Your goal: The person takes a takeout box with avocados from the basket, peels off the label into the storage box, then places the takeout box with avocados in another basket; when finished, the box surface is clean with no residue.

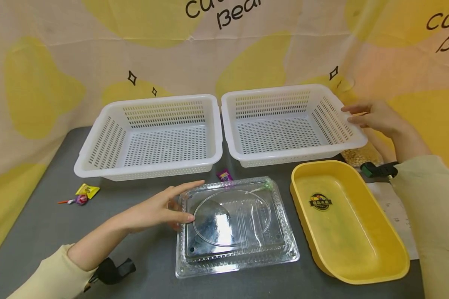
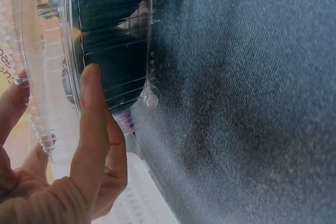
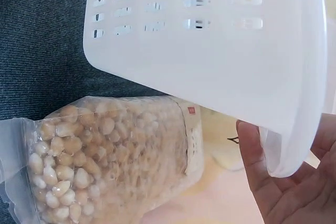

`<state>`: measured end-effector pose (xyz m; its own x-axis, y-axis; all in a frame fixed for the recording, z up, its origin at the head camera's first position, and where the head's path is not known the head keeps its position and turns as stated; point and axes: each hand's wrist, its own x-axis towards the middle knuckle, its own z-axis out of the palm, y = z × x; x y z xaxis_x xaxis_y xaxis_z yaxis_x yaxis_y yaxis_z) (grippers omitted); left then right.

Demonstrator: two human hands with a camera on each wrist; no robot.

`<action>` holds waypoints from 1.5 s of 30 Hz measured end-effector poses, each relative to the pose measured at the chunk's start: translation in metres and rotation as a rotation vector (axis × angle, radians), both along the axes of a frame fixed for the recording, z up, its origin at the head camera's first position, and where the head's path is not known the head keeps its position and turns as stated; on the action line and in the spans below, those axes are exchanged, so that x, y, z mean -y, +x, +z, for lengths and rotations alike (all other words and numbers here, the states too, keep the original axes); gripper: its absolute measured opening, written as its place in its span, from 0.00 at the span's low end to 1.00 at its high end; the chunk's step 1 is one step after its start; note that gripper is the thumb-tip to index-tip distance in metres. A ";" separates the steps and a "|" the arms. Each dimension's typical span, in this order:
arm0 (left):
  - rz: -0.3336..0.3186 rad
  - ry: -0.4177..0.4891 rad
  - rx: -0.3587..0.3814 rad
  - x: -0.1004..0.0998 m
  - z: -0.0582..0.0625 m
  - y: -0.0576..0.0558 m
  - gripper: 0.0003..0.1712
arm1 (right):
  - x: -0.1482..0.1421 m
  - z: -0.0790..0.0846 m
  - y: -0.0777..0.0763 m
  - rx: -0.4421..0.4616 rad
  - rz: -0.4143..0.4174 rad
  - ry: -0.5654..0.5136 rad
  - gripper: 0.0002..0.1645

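My left hand grips the left side of a clear plastic lidded container, which lies on the dark table. In the left wrist view, fingers show on both sides of the container's edge. My right hand holds the right rim of a white perforated basket at the back right. The right wrist view shows that basket from outside, its rim corner between thumb and fingers. Beneath its side lies a clear bag of pale brown kernels; their exact kind is unclear.
A second white basket stands left of the held one. At right is a yellow tray, partly over a printed sheet. A purple wrapped sweet lies behind the container; a lollipop and yellow packet lie left.
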<state>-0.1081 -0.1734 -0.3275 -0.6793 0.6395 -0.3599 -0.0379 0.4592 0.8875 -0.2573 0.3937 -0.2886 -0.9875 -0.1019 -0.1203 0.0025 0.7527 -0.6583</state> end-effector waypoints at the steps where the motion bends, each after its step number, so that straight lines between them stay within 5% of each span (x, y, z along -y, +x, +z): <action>1: 0.004 0.009 0.009 0.000 0.000 0.000 0.48 | 0.000 0.000 0.000 0.008 0.002 -0.003 0.21; 13: 0.088 0.036 0.114 -0.002 0.001 0.002 0.48 | 0.000 -0.001 0.000 0.049 -0.036 -0.051 0.17; 30: 0.191 0.052 0.118 -0.009 0.000 0.007 0.43 | 0.001 0.001 -0.003 0.103 -0.047 -0.006 0.29; 45: 0.194 0.131 0.073 -0.024 0.029 0.001 0.44 | 0.001 -0.001 -0.002 0.104 -0.033 -0.033 0.29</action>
